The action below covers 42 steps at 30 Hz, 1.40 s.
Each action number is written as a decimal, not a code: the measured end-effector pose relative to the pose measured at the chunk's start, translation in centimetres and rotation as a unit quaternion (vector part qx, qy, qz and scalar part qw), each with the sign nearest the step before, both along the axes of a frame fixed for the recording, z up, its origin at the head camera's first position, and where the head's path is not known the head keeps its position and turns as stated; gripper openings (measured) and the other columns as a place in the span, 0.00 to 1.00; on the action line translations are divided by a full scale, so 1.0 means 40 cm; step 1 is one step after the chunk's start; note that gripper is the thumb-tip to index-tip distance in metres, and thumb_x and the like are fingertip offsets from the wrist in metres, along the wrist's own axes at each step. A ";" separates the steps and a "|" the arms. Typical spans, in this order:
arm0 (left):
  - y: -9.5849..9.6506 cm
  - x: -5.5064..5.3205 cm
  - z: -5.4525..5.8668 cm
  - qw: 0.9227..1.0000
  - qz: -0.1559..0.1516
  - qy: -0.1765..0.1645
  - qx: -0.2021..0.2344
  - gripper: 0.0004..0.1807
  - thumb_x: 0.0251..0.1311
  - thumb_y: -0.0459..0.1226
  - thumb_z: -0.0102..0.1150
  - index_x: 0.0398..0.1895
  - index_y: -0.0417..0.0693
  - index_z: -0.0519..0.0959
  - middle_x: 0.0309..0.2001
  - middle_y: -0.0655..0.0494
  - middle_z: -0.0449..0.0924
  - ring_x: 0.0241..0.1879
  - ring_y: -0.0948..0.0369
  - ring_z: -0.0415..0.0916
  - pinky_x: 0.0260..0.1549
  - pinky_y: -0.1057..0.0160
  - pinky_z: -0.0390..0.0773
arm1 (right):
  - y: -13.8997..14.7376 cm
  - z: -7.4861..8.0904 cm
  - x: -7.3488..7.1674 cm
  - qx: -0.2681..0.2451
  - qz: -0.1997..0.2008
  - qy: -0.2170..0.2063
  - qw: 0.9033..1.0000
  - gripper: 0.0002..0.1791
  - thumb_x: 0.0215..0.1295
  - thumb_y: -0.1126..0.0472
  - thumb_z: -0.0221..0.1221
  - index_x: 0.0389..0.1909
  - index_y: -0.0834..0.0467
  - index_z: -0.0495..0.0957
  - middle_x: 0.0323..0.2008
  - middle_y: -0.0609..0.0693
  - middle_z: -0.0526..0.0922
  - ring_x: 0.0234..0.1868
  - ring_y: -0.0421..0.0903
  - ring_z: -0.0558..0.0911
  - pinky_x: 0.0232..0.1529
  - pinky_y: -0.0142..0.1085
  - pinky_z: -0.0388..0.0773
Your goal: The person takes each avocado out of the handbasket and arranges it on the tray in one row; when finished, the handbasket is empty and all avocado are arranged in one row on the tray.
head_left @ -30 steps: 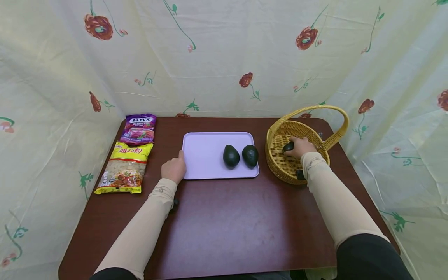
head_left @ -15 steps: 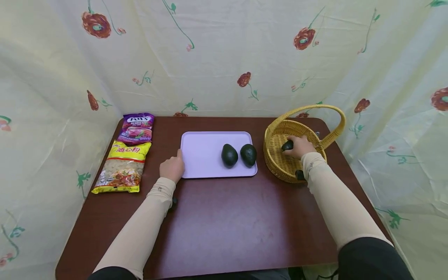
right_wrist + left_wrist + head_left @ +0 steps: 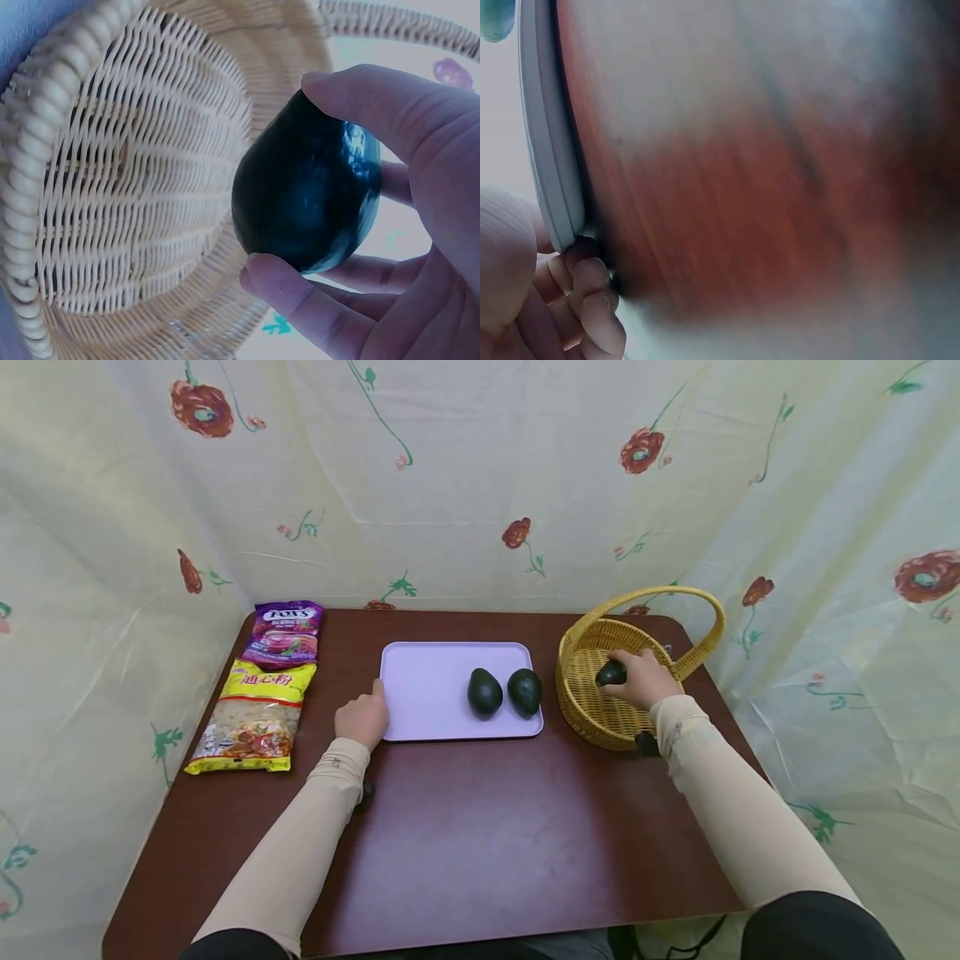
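Note:
My right hand (image 3: 641, 678) grips a dark green avocado (image 3: 307, 187) between thumb and fingers. In the right wrist view the avocado hangs at the opening of the wicker basket (image 3: 37, 172), whose woven inside shows no other fruit. My left hand (image 3: 362, 718) pinches the left edge of the lilac tray (image 3: 420, 693), with curled fingers under its rim in the left wrist view. On the tray's right half lie two more avocados, one nearer the middle (image 3: 484, 692) and one by the right edge (image 3: 524, 692).
Along the table's left side lie a purple candy bag (image 3: 283, 635) and a yellow pasta bag (image 3: 251, 717). The basket's tall handle (image 3: 712, 631) arches over its far right side. A floral curtain (image 3: 450, 485) hangs behind the brown table (image 3: 480, 843).
My right hand has risen slightly in the basket with the avocado, which shows more fully now. The left hand stays at the tray's edge. The head view has shifted a little to the right.

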<state>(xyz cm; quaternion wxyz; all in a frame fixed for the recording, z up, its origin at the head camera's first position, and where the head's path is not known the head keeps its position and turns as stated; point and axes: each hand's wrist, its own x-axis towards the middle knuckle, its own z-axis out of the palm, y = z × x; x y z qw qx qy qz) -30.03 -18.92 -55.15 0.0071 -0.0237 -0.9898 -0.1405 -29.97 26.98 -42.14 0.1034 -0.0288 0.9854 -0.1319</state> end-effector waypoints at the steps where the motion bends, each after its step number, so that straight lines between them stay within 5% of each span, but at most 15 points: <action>1: -0.001 0.000 0.000 1.000 0.000 0.000 0.000 0.22 0.71 0.34 0.41 0.65 0.33 0.65 0.31 0.34 0.83 0.25 0.39 0.81 0.24 0.40 0.78 | -0.004 0.004 0.005 0.000 0.003 0.001 1.000 0.41 0.63 0.44 0.64 0.74 0.54 0.62 0.61 0.75 0.62 0.48 0.70 0.77 0.44 0.57 0.75; 19: -0.008 -0.005 -0.002 1.000 -0.004 0.004 0.003 0.21 0.71 0.34 0.41 0.65 0.34 0.65 0.30 0.34 0.83 0.25 0.39 0.81 0.22 0.41 0.78 | -0.064 0.063 0.096 -0.007 0.037 0.034 0.999 0.39 0.63 0.47 0.65 0.73 0.50 0.63 0.63 0.73 0.62 0.47 0.71 0.78 0.43 0.57 0.76; 42: -0.004 -0.007 -0.010 1.000 0.000 0.000 0.005 0.22 0.72 0.34 0.39 0.66 0.35 0.64 0.33 0.33 0.83 0.27 0.38 0.81 0.24 0.40 0.78 | -0.162 0.080 0.133 -0.034 0.121 0.111 0.986 0.36 0.57 0.49 0.70 0.67 0.50 0.71 0.61 0.66 0.67 0.50 0.66 0.78 0.50 0.57 0.76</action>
